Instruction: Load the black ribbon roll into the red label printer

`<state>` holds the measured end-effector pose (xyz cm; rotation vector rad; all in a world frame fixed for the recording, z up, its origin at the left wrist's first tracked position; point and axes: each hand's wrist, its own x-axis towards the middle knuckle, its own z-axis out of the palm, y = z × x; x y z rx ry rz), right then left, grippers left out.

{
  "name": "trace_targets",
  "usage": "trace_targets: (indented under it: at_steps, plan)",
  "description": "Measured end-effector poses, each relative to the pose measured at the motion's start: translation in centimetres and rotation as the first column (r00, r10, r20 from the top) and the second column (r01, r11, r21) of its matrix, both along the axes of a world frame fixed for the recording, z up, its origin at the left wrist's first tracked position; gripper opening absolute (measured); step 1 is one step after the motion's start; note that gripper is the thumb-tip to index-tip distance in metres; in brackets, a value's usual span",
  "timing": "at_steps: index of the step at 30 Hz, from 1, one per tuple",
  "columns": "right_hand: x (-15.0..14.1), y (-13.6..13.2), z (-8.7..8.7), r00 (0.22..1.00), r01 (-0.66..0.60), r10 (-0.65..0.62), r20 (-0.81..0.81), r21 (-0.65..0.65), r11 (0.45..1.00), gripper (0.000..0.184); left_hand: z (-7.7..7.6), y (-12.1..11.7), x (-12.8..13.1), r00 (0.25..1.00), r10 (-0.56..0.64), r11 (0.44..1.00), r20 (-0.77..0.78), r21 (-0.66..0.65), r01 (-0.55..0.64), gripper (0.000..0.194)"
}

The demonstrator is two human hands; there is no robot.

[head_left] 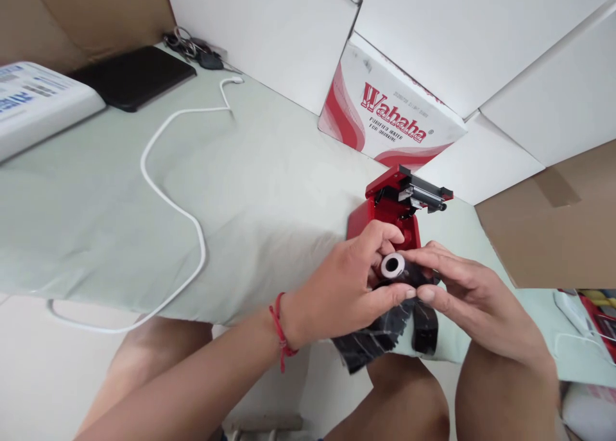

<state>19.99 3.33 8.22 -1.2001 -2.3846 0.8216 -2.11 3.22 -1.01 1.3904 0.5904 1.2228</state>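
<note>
A small roll of black film or labels [410, 275] with a white hollow core is held between both hands, its core end facing me. My left hand [346, 280] is closed around its left side, the thumb along the lower edge. My right hand [474, 290] pinches its right side with fingers above and thumb below. Beneath the hands hangs a loose black strip [373, 341] with pale lines and a ragged edge. Just behind them stands a red box-shaped device [360, 221], its hinged lid [409, 187] raised; the hands hide its lower front.
A small black block [426, 328] sits at the table's front edge. A white cable [199, 235] crosses the pale green cloth [269, 190]. At the back left are keys [202, 52], a black tablet-like slab [139, 75] and a white box [43, 101]. A Wahaha carton [389, 117] stands behind.
</note>
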Motion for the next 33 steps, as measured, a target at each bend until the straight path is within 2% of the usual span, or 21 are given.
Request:
trace_targets:
  at_steps: [5,6,8,9,11,13,14,15,17,20,24,26,31,33]
  plan:
    - [1.2,0.1,0.0,0.999,-0.030,0.028,-0.027,-0.076,0.997,0.041,-0.5,-1.2,0.5,1.000,-0.006,0.996,0.004,0.088,0.006,0.039]
    - [1.4,0.2,0.2,1.000,0.000,-0.001,-0.020,-0.071,0.997,0.038,-0.6,-1.6,0.7,1.000,0.019,0.994,0.009,0.112,-0.020,0.039]
    - [1.9,0.4,0.5,0.992,0.129,-0.128,0.016,-0.036,0.991,0.032,-0.8,-2.2,1.1,0.989,0.150,0.970,-0.002,0.193,-0.147,0.035]
    - [2.1,0.7,0.5,0.977,0.206,-0.206,0.048,-0.011,0.978,0.032,-1.0,-2.5,1.4,0.967,0.254,0.936,-0.026,0.261,-0.239,0.033]
    - [2.2,1.5,0.3,0.938,0.322,-0.323,0.128,0.030,0.946,0.035,-1.3,-3.1,1.8,0.879,0.469,0.812,-0.086,0.435,-0.390,0.034]
    - [1.8,2.7,-0.4,0.913,0.351,-0.350,0.209,0.037,0.936,0.040,-1.7,-3.5,2.2,0.782,0.606,0.689,-0.143,0.586,-0.427,0.039]
    - [1.5,3.3,-0.8,0.907,0.348,-0.343,0.242,0.026,0.937,0.042,-1.9,-3.6,2.4,0.752,0.636,0.655,-0.173,0.635,-0.409,0.039]
    - [1.1,3.9,-1.2,0.905,0.341,-0.332,0.267,0.015,0.940,0.043,-2.1,-3.7,2.5,0.733,0.651,0.639,-0.199,0.665,-0.386,0.039]
    - [0.3,4.9,-1.9,0.904,0.315,-0.305,0.299,0.016,0.949,0.043,-2.3,-3.8,2.7,0.720,0.650,0.639,-0.244,0.688,-0.343,0.039]
    - [-0.6,5.9,-2.6,0.910,0.242,-0.254,0.328,0.077,0.967,0.038,-2.5,-3.8,3.0,0.715,0.648,0.631,-0.263,0.710,-0.311,0.038]
    - [-0.8,6.7,-3.2,0.906,0.174,-0.205,0.370,0.115,0.978,0.039,-2.9,-3.8,3.6,0.683,0.695,0.564,-0.224,0.758,-0.326,0.033]
    - [-0.7,7.0,-3.6,0.891,0.179,-0.213,0.402,0.123,0.976,0.040,-3.2,-3.7,3.9,0.662,0.714,0.544,-0.227,0.775,-0.322,0.028]
    - [-0.9,7.7,-4.4,0.821,0.192,-0.264,0.507,0.192,0.963,0.040,-3.4,-3.3,4.2,0.652,0.716,0.549,-0.252,0.780,-0.301,0.022]
    - [-1.2,7.3,-4.1,0.857,0.164,-0.242,0.454,0.205,0.965,0.038,-3.4,-3.2,4.3,0.645,0.724,0.538,-0.245,0.786,-0.305,0.021]
